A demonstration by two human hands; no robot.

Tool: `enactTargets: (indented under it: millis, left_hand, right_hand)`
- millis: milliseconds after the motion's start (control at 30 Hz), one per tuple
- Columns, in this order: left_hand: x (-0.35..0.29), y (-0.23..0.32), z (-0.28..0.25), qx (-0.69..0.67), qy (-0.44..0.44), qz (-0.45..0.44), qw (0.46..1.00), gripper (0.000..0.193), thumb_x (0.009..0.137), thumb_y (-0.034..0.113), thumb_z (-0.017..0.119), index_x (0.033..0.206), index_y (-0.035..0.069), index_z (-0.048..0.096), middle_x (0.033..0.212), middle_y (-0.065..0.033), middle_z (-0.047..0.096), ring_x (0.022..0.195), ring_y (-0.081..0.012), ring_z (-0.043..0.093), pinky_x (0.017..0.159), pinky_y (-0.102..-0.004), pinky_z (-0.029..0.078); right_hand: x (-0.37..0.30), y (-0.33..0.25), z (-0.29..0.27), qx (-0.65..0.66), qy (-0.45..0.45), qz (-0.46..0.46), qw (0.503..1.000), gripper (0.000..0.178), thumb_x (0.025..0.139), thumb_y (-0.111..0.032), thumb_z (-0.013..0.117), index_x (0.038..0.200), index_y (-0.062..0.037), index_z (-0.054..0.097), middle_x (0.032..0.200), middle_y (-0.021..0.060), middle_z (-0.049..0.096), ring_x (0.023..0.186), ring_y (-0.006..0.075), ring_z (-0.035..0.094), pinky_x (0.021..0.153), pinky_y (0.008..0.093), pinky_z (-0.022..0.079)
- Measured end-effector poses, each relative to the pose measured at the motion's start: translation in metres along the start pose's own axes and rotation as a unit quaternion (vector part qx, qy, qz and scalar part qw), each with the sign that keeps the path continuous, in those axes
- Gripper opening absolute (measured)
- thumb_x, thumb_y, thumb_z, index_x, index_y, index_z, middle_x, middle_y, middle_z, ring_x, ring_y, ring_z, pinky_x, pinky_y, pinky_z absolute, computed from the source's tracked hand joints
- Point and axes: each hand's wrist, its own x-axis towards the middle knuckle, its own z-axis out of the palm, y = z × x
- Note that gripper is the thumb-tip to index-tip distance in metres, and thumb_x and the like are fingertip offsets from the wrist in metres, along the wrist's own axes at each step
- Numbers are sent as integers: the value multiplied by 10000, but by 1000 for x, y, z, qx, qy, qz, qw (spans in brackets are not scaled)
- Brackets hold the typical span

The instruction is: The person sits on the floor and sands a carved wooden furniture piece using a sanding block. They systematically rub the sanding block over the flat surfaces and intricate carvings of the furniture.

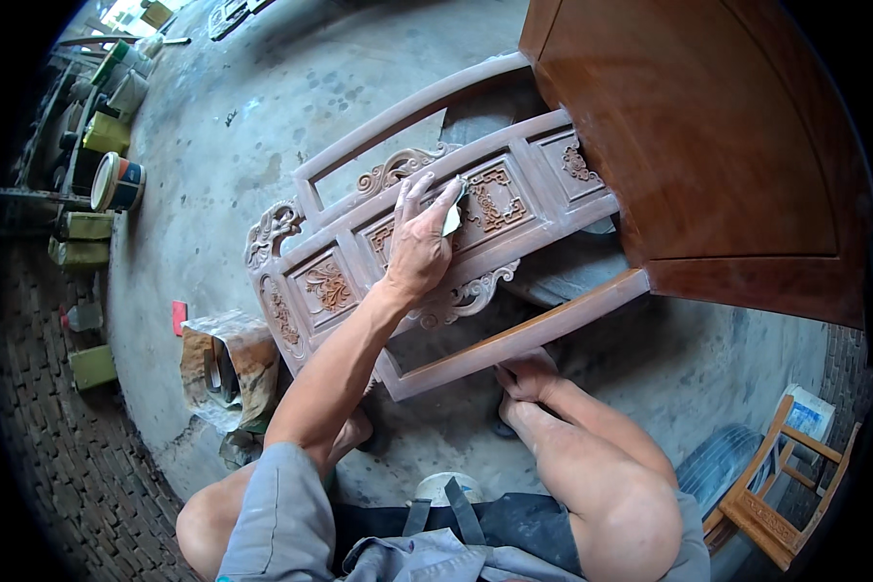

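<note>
A carved wooden chair back [466, 160], dusted pale, lies slanting in front of me with scrollwork and inset panels. My left hand [422, 242] lies palm down on its middle panel. A small folded piece of sandpaper [452, 219], pale on its visible side, is held at the thumb side of that hand and pressed against the wood. Below the chair's near rail [524, 347], beside my right shin, is my right hand [527, 375]. Its fingers are mostly hidden, and whether they grip the rail cannot be made out.
A broad reddish-brown wooden panel [718, 145] joins the chair back at right. Left stand a white-and-blue bucket [118, 182] and several yellow-green cans [107, 133]. A crumpled bag [228, 364] sits near my left leg. At lower right is a small wooden chair [771, 504].
</note>
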Motion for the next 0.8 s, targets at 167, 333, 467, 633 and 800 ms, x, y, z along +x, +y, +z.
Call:
enactTargets:
  millis: [167,333,467,633,800]
  left_hand:
    - [-25,-8,-19,76,-17,32,996,620,863,-15,536,1475,56,603,1326,-167,725,1444,-373,487,1305,-564,184]
    - [-9,28,20,51,78,-40,995,668,784,-49,480,1442,-44,592,1241,-261,715,1387,-429,503,1287,-593,209]
    - [-30,52,27,68,77,-59,993,746,763,-75,466,1507,-48,509,1260,-279,696,1417,-447,455,1272,-612,196]
    - [-25,56,26,69,72,-81,992,746,773,-58,478,1518,-30,503,1272,-264,700,1426,-473,437,1267,-622,201]
    - [-19,75,27,80,84,-47,992,737,778,-43,512,1514,-65,494,1347,-252,676,1443,-452,437,1268,-607,206]
  right_hand:
    - [-8,3,-6,4,0,20,1000,153,849,-217,693,962,-122,731,935,133,740,881,381,716,779,495,588]
    - [-3,0,-4,16,-3,5,1000,160,841,-209,696,970,-123,735,938,132,742,886,378,718,783,493,591]
    - [-2,2,-8,10,11,1,1000,143,834,-201,698,945,-116,727,920,135,738,867,382,715,773,495,589]
    - [-9,3,-3,8,-15,20,1000,113,840,-197,690,907,-110,719,890,144,730,843,389,711,747,501,579]
    - [-8,0,-9,14,-40,40,998,114,887,-208,674,910,-107,722,881,152,727,841,393,709,743,507,572]
